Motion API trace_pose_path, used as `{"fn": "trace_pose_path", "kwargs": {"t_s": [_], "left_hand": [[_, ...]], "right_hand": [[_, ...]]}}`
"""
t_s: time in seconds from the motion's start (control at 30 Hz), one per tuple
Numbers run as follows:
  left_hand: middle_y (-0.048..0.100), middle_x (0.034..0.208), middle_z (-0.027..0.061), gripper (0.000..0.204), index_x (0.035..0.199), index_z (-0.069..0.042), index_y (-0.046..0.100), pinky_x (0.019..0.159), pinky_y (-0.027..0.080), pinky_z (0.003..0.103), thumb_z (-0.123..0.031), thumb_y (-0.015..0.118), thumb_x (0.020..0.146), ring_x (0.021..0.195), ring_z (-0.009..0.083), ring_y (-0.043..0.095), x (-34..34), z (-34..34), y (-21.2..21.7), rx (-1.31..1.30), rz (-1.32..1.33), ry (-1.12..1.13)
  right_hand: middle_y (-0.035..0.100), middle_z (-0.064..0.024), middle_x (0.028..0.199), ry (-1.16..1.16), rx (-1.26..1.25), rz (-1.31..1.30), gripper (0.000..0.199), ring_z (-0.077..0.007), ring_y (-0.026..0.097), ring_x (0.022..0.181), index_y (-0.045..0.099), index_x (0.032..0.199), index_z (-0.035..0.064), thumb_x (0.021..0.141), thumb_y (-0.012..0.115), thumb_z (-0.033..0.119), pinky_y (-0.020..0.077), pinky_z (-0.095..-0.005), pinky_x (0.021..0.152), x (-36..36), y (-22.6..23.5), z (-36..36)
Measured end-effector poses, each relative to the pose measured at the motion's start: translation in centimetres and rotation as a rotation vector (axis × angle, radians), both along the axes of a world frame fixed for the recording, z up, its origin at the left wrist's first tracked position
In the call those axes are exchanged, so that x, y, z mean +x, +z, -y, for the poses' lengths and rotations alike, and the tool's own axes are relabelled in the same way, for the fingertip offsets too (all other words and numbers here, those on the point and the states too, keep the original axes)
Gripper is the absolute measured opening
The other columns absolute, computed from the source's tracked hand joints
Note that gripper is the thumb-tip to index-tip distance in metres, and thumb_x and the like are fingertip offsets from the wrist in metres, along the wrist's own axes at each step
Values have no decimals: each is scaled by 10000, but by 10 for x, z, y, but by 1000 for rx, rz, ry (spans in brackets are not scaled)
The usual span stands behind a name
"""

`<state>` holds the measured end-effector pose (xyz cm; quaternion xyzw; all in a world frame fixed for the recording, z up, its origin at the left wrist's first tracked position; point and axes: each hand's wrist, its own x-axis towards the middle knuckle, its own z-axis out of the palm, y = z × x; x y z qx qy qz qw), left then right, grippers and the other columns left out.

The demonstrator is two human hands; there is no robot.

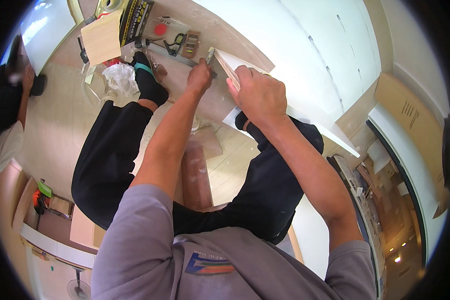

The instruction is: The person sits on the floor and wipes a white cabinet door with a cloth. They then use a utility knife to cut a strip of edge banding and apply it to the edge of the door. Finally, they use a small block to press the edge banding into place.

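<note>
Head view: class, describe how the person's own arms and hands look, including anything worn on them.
The left hand and right hand are ungloved, with no watch or bracelet visible. The left sleeve and right sleeve are short, loose and plain grey, leaving both forearms bare.

Glossy, smooth large white sheet (305, 37) catches the light on my remote feed, near a thin white panel with a rough, bare-wood-like edge (224, 65), crumpled translucent plastic bag (121, 79) and matt brown cardboard (412, 112).
</note>
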<state>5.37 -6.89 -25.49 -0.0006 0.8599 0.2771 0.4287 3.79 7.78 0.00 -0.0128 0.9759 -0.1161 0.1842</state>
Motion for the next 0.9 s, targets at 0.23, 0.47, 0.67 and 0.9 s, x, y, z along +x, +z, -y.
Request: {"fn": "trace_pose_path", "kwargs": {"t_s": [0.23,0.47,0.67,0.9], "left_hand": [[688,1019,288,256,1131,-5,502,858,517,559,-220,525,994,991,472,666,-5,-2,4,-38,-7,-4],[684,1042,296,313,1148,12,518,890,512,542,-239,562,966,1027,465,660,12,6,0,-68,28,-3],[679,1032,312,342,1121,25,531,898,501,545,-281,565,971,1025,485,648,7,4,21,-14,9,92],[675,1052,307,316,1133,1,534,885,498,552,-280,542,989,1028,476,645,2,2,25,31,7,185]], "right_hand": [[678,-99,709,20,2,-33,292,-294,691,611,614,882,77,893,702,356,539,-408,529,0,1,-2],[680,-99,707,40,2,25,302,-299,693,626,603,868,70,903,684,359,547,-415,553,5,1,0],[713,-99,749,10,35,-13,286,-286,707,645,631,915,83,896,697,361,547,-403,552,5,0,0],[708,-89,717,15,54,-27,291,-280,704,631,652,943,94,886,717,372,542,-395,543,4,1,4]]}}
